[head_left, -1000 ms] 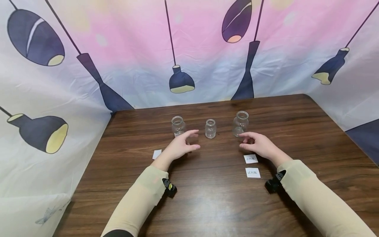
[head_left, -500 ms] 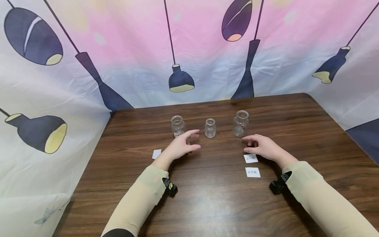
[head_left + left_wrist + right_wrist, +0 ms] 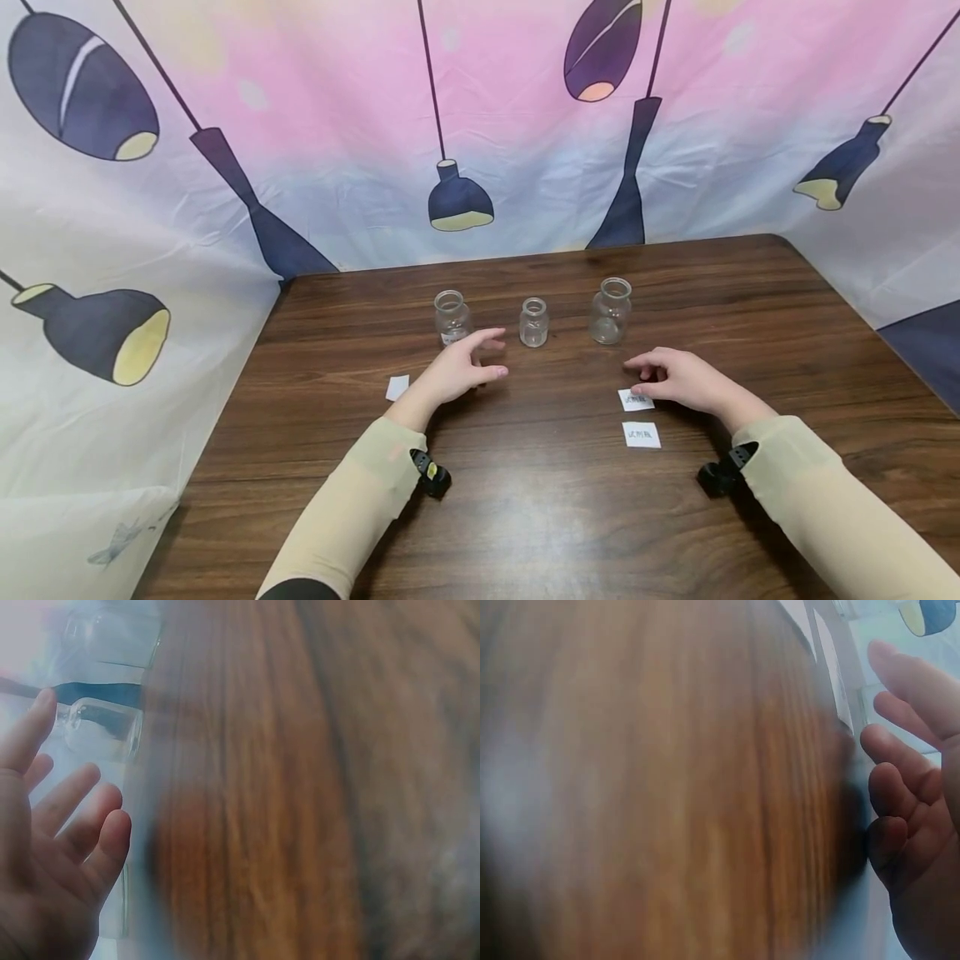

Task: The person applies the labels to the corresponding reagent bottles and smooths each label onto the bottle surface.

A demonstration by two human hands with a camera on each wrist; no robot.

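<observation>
My left hand [image 3: 457, 371] reaches over the table with thumb and fingers apart, holding nothing. Just behind it stands a clear glass jar [image 3: 452, 312], partly hidden by the fingers. A smaller glass jar [image 3: 534, 323] is beyond its fingertips to the right. Loosely bent and empty, my right hand [image 3: 678, 379] hovers low, its thumb tip overlapping the upper white paper label [image 3: 634, 403] with handwriting. A second written label [image 3: 641, 435] lies nearer the front. Behind the right hand is another large glass jar [image 3: 611, 315], apart from the fingers.
A small white paper [image 3: 397, 387] lies left of the left forearm. All of this is on a dark wooden table [image 3: 525, 533]. Along its far side hangs a cloth [image 3: 360, 192] printed with lamps. Small black cameras [image 3: 430, 473] sit at both wrists.
My right hand has drawn back from the large right jar, toward the front and right, to the upper label. My left hand and the jars stay where they were.
</observation>
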